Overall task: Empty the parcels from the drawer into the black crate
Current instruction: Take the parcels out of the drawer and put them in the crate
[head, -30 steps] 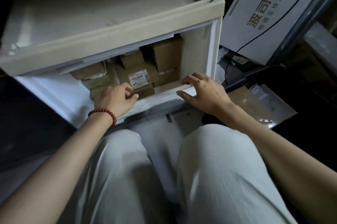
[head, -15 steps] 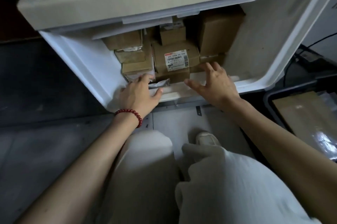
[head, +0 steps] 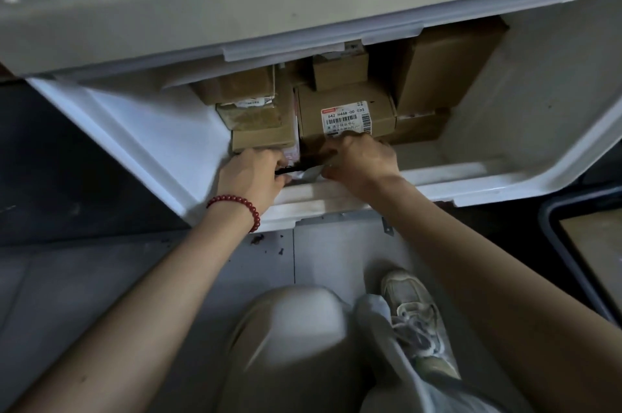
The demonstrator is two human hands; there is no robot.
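Note:
The white drawer (head: 488, 173) stands pulled out, packed with several brown cardboard parcels. A labelled parcel (head: 346, 113) lies in the middle, with a stack of smaller boxes (head: 255, 116) to its left and a tall box (head: 444, 69) at the right. A flat silvery bag parcel (head: 308, 173) lies at the drawer's front. My left hand (head: 250, 173) and my right hand (head: 361, 158) both reach into the drawer and grip this bag from either side, fingers curled. A corner of the black crate (head: 552, 227) shows at the right edge.
The cabinet's beige top (head: 235, 8) overhangs the drawer and hides the parcels at the back. My knees and a shoe (head: 414, 315) are on the grey floor below the drawer. A brown flat item (head: 599, 244) lies inside the crate.
Both hands moved deeper into the drawer and closed on the silvery bag at the front; the right hand was spread open before. The view has moved closer.

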